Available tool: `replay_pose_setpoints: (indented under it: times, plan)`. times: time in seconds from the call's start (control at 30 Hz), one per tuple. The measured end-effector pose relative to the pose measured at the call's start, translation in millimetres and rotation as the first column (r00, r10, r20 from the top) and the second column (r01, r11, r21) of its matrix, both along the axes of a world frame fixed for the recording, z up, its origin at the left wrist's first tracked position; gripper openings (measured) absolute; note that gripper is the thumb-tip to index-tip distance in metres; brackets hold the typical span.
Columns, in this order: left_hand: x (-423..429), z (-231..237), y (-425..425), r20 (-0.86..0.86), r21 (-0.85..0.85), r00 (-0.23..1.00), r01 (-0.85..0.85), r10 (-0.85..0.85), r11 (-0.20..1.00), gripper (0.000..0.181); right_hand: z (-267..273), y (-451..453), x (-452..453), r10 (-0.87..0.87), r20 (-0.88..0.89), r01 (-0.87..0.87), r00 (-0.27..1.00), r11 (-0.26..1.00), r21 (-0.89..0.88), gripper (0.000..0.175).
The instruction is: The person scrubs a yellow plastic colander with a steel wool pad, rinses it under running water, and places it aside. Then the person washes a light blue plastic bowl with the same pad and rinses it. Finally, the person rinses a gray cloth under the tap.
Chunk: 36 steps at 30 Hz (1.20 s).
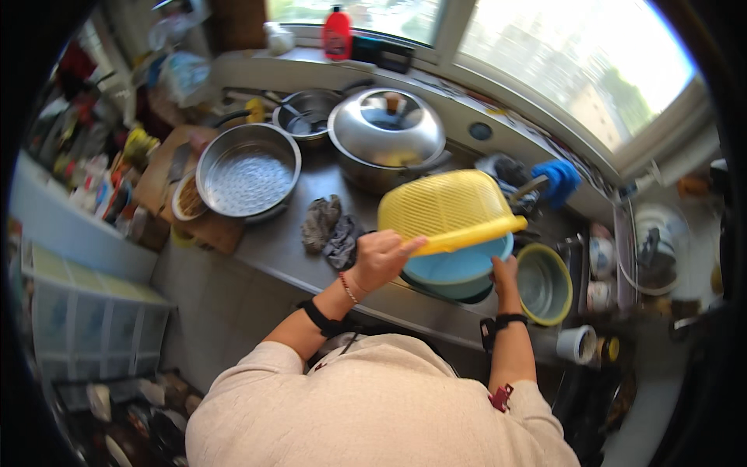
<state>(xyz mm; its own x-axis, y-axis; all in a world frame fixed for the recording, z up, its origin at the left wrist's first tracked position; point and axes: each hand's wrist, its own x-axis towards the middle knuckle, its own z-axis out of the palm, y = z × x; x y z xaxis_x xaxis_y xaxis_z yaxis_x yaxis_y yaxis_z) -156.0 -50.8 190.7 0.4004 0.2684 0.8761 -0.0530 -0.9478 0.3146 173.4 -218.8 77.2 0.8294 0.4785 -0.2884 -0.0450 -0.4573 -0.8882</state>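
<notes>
My left hand (379, 260) grips the near rim of a yellow plastic colander (443, 204), with its index finger stretched along the edge. The colander is tilted, its slotted outside showing, over a light blue plastic basin (452, 265). My right hand (505, 274) holds the basin by its right rim. The colander hides part of the basin, and its contents cannot be made out. To the right of the basin sits a yellow-green rimmed bowl (545, 286). Crumpled grey rags (332, 230) lie on the steel counter (274, 254) left of my left hand.
Behind the colander stands a wok with a domed metal lid (388, 125). A perforated steamer pan (248, 169) and a small bowl of brown food (189, 198) rest by a wooden cutting board (219, 233). A white cup (576, 344) stands at the right. A red bottle (337, 35) is on the windowsill.
</notes>
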Motion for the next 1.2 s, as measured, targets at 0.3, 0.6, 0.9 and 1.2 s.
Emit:
replay_pose_setpoints:
  times: [0.3,0.6,0.9,1.2]
  plan:
    - [8.6,17.2,-14.6,-0.029,0.139,0.998,-0.046,0.051,0.989,0.043,-21.1,-59.2,32.6,0.095,0.351,0.017,0.932,0.953,-0.304,0.044]
    - [27.5,12.5,-29.3,-0.146,0.24,0.989,0.036,-0.001,0.97,0.046,-32.0,-163.0,64.6,0.415,0.189,0.023,0.89,0.374,-0.927,0.051]
    - [43.4,-5.5,-35.4,-0.269,0.261,0.961,0.003,0.07,0.965,0.042,-30.0,-174.3,73.1,0.606,0.526,0.253,0.597,0.479,-0.84,0.012]
    - [42.3,-3.8,-29.3,-0.223,0.174,0.972,-0.029,0.068,0.984,0.038,93.4,-214.6,67.4,0.024,0.124,-0.038,0.992,0.992,0.119,0.008]
